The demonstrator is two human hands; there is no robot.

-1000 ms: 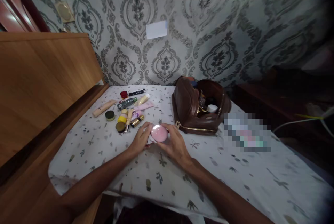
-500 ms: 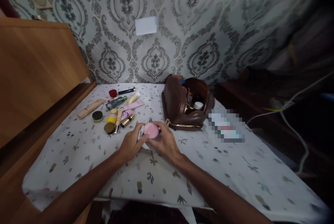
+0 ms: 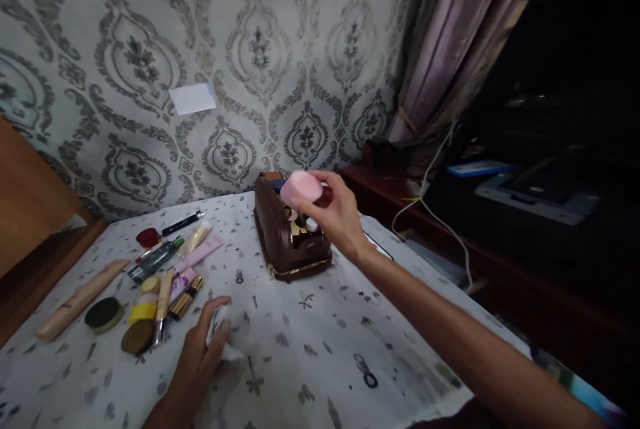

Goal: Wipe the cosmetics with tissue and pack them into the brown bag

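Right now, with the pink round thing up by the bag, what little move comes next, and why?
Maybe lower the right hand a little: its grip holds the pink round thing seemingly above the brown bag, which is open, with a white lid showing inside.

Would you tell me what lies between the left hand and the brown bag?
The head view shows only printed tablecloth between the left hand and the brown bag, past the white wad that hand holds.

Bag (image 3: 287, 246), center: smooth brown leather-like surface, metallic gold zipper. Tube (image 3: 83, 297), 8 o'clock: smooth beige, plastic-looking. Panel (image 3: 33, 196), 9 o'clock: wood grain. I view patterned cloth (image 3: 280, 369) covering the desk.
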